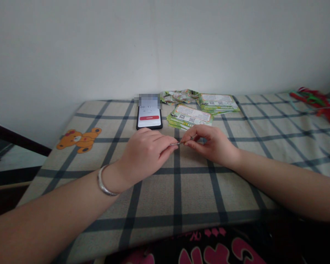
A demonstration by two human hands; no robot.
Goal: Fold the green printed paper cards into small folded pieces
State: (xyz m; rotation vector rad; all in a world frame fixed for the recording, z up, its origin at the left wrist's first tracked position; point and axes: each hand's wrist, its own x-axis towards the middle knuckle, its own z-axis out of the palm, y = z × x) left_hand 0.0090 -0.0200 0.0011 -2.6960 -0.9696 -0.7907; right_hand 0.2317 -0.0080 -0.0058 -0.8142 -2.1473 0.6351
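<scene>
Over the middle of the table, my left hand (147, 148) is closed in a pinch, thumb and fingers pressed on a thin, silvery piece (175, 144). Its far end points at the fingertips of my right hand (209, 143). Those fingertips are also pinched and meet the end of the piece or nearly so; whatever they hold is too small to make out. Just behind my right hand lies a stack of green-and-white printed cards (192, 115). A phone (149, 117) with a running timer and a red button stands out behind my left hand.
Crumpled green packaging (180, 96) and a second stack of printed cards (218, 102) lie by the wall. An orange teddy bear figure (78, 140) is on the checked tablecloth (151, 196) at left. Red and green stringy material (317, 104) lies far right.
</scene>
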